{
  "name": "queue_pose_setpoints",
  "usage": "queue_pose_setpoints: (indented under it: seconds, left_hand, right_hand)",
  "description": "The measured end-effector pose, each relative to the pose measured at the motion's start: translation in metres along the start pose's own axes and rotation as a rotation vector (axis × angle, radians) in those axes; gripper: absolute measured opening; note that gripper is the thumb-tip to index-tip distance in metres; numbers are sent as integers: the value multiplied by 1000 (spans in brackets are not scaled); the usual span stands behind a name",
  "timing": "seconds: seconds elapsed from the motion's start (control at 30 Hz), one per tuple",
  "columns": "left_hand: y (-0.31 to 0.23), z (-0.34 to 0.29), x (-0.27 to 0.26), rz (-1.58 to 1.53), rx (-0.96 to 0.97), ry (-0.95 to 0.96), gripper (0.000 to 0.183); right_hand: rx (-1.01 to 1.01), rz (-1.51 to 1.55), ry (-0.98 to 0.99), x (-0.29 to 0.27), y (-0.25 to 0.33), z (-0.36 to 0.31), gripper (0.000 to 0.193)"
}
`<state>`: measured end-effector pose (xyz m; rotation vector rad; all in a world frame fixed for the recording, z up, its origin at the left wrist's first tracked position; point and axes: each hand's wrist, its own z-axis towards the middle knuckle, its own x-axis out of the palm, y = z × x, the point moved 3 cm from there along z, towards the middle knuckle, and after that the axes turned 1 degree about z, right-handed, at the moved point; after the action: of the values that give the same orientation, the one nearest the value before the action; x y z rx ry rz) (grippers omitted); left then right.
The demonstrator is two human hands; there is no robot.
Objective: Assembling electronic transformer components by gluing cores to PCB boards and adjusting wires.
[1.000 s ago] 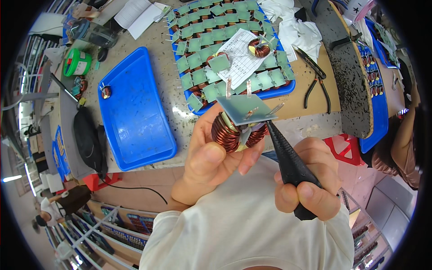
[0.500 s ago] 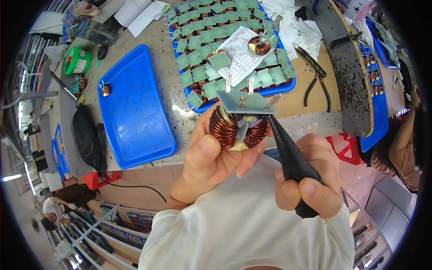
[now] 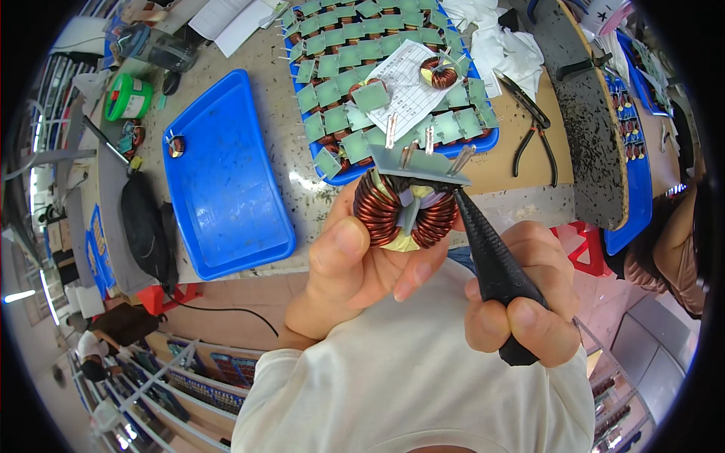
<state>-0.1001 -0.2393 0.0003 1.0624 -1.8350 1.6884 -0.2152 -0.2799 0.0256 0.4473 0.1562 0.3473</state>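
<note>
The fingers (image 3: 349, 238) of the left hand (image 3: 336, 268) were clamped around a copper-wire coil (image 3: 377, 211) topped by a green board (image 3: 419, 164), held up at the near edge of the worktop (image 3: 302, 226). The right hand (image 3: 529, 298) had its fingers wrapped around a black cone-shaped bag (image 3: 492, 253), tip near the board's right corner, contact unclear. Beyond, similar boards filled a blue tray (image 3: 487, 143).

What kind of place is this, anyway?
Probably an electronics workshop or factory: the left hand holds a copper coil topped by a green board, a blue tray is packed with similar pieces, and pliers lie beside the tray.
</note>
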Motion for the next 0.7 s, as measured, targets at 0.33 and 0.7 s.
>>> queue_pose_setpoints:
  seconds: [0.33, 0.7]
  left_hand:
    - [3, -3, -3, -196, -65, 61, 86]
    - [-2, -4, -5, 77, -192, 73, 91]
  right_hand:
    - [78, 86, -37, -3, -7, 1, 39]
    - [300, -20, 190, -5, 5, 0, 32]
